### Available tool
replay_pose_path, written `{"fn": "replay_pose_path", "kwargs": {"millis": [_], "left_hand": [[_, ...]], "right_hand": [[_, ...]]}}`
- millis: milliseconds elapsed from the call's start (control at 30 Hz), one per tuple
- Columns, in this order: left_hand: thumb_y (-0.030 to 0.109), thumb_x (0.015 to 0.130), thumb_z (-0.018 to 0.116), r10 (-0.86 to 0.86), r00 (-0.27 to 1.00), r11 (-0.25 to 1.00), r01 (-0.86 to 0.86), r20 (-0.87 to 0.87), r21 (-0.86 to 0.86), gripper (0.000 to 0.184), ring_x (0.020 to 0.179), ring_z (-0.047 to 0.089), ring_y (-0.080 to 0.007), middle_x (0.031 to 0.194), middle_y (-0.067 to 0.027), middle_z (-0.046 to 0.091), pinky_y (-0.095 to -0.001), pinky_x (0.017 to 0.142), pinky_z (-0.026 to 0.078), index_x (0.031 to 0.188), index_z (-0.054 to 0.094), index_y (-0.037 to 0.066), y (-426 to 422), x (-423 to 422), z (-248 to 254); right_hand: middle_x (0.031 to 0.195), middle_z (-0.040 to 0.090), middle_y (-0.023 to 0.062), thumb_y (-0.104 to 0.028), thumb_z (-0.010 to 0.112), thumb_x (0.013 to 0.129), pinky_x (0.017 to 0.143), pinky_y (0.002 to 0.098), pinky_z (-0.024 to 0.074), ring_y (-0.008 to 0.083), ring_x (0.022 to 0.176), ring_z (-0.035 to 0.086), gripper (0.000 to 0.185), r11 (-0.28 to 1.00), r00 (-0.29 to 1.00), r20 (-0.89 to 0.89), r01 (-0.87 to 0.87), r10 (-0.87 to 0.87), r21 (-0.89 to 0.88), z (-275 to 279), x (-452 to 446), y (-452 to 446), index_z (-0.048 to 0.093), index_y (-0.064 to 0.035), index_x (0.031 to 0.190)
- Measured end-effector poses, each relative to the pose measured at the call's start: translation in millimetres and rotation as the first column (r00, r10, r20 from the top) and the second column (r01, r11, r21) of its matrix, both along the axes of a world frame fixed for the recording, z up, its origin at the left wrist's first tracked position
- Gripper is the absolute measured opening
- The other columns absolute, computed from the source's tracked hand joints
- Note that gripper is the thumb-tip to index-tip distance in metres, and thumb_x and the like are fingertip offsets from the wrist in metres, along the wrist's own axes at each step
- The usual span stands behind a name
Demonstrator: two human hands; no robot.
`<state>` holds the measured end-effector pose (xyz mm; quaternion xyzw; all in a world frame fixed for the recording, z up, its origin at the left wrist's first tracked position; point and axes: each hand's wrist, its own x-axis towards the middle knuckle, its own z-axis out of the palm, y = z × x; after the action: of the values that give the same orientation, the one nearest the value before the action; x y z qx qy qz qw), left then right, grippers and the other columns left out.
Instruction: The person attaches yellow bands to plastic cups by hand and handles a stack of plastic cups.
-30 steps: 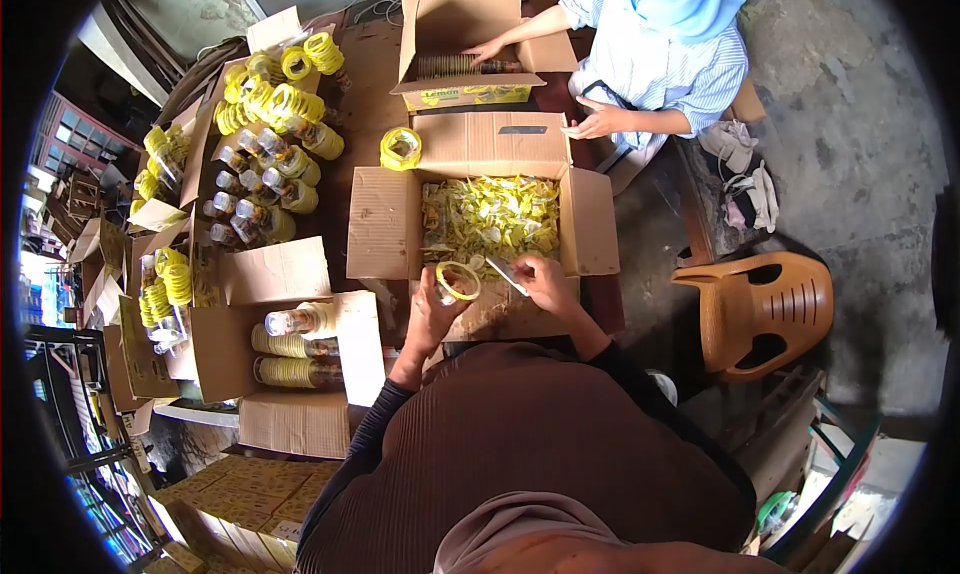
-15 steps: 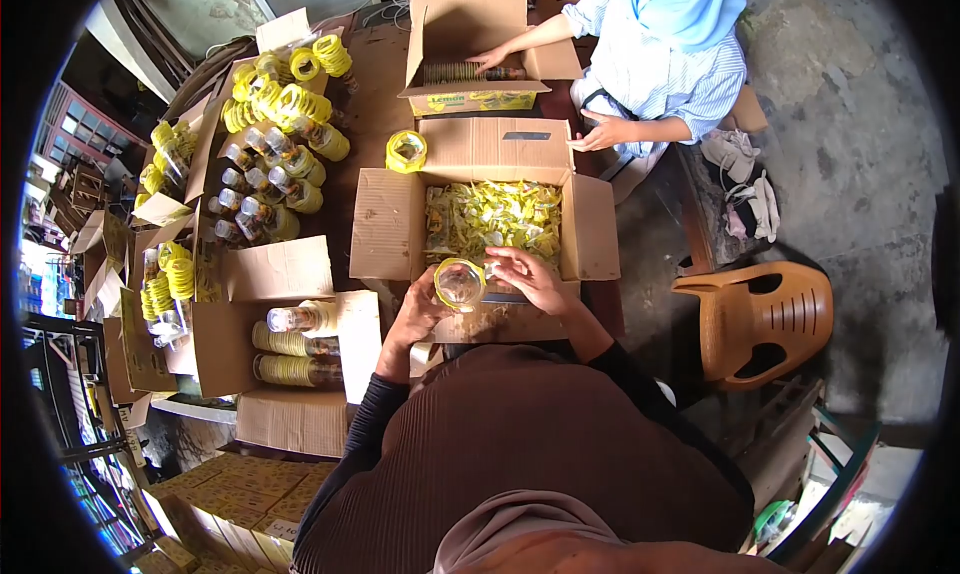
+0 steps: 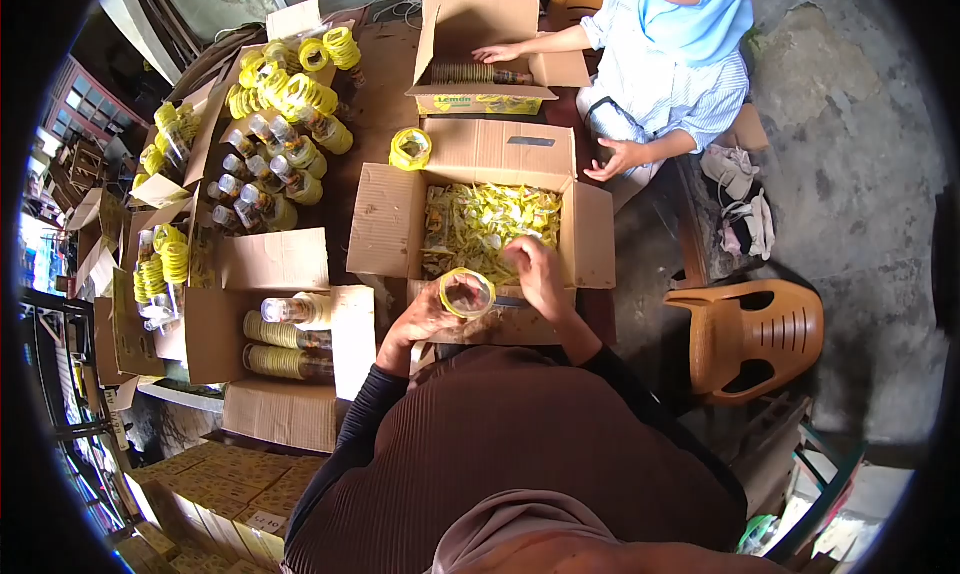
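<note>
My left hand point(image 3: 426, 317) is wrapped round a clear plastic cup point(image 3: 468, 294) with a yellow rim, its round mouth turned up toward me. To the right of the cup, my right hand point(image 3: 542, 279) hovers over the near edge of an open cardboard box point(image 3: 388, 219), fingers curled together and slightly blurred. Whether a small piece sits in those fingers cannot be made out. Inside the box lies a heap of yellow and clear plastic scraps point(image 3: 490, 219). Another yellow-rimmed cup point(image 3: 410, 149) stands by the box's far left corner.
Stacked cups point(image 3: 290, 346) lie in an open box at left, below many standing cup stacks point(image 3: 265, 179). Across the table, a co-worker point(image 3: 665, 84) reaches into a lemon-printed box point(image 3: 480, 104). An orange plastic chair point(image 3: 755, 339) is at right.
My right hand has moved away from the cup, rightward over the box edge, its fingers now curled. The cup has shifted slightly right and down in my left hand. The co-worker's reaching hand has lifted.
</note>
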<state>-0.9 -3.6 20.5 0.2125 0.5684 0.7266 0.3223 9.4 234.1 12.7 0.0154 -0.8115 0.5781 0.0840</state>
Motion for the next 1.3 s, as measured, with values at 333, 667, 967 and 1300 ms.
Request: {"fn": "replay_pose_path", "kwargs": {"millis": [333, 667, 967, 1300], "left_hand": [[0.017, 0.063, 0.086, 0.043, 0.999, 0.993, -0.045, 0.028, 0.107, 0.078, 0.119, 0.052, -0.0168, 0.125, -0.0044, 0.055, -0.0331, 0.105, 0.039, 0.130, 0.048, 0.004, -4.1, -6.8, 12.8], [0.019, 0.064, 0.085, 0.089, 0.991, 0.984, -0.073, -0.098, 0.163, 0.076, 0.118, 0.051, -0.0194, 0.125, -0.0067, 0.052, -0.0356, 0.101, 0.041, 0.129, 0.050, 0.002, -1.0, -4.4, 19.3], [0.018, 0.066, 0.085, 0.114, 0.928, 0.991, -0.080, -0.354, 0.109, 0.081, 0.127, 0.044, -0.0212, 0.133, -0.0097, 0.046, -0.0375, 0.106, 0.036, 0.136, 0.047, 0.003, -0.5, -3.2, 9.5], [-0.009, 0.077, 0.058, 0.211, 0.896, 0.973, -0.231, -0.391, -0.006, 0.066, 0.138, 0.035, -0.0289, 0.145, -0.0118, 0.041, -0.0419, 0.114, 0.027, 0.139, 0.047, 0.008, 3.4, 16.1, 23.7]], "right_hand": [[0.111, 0.060, 0.0116, 0.007, 0.060, 0.080, 0.068, 0.0289, 0.0497, 0.0188, 0.082, 0.061, 0.031, 0.976, 0.998, -0.061, 0.024, -0.011, 0.216, -19.3, -10.8, 28.0, 0.069, -0.0065, 0.106], [0.100, 0.061, 0.0084, -0.006, 0.066, 0.090, 0.074, 0.0278, 0.0519, 0.0160, 0.086, 0.064, 0.013, 0.996, 0.997, -0.017, -0.073, 0.073, 0.042, 13.9, 6.3, 9.0, 0.062, -0.0021, 0.102], [0.083, 0.065, 0.0049, -0.007, 0.069, 0.089, 0.067, 0.0222, 0.0508, 0.0062, 0.074, 0.059, 0.013, 0.941, 0.965, 0.137, -0.175, 0.222, -0.291, 45.0, 29.4, -18.1, 0.060, 0.0016, 0.093], [0.078, 0.064, 0.0048, -0.010, 0.070, 0.089, 0.064, 0.0220, 0.0521, 0.0073, 0.071, 0.061, 0.016, 0.924, 0.985, 0.170, 0.045, 0.022, -0.380, 33.3, 52.9, -17.4, 0.059, 0.0023, 0.092]]}}
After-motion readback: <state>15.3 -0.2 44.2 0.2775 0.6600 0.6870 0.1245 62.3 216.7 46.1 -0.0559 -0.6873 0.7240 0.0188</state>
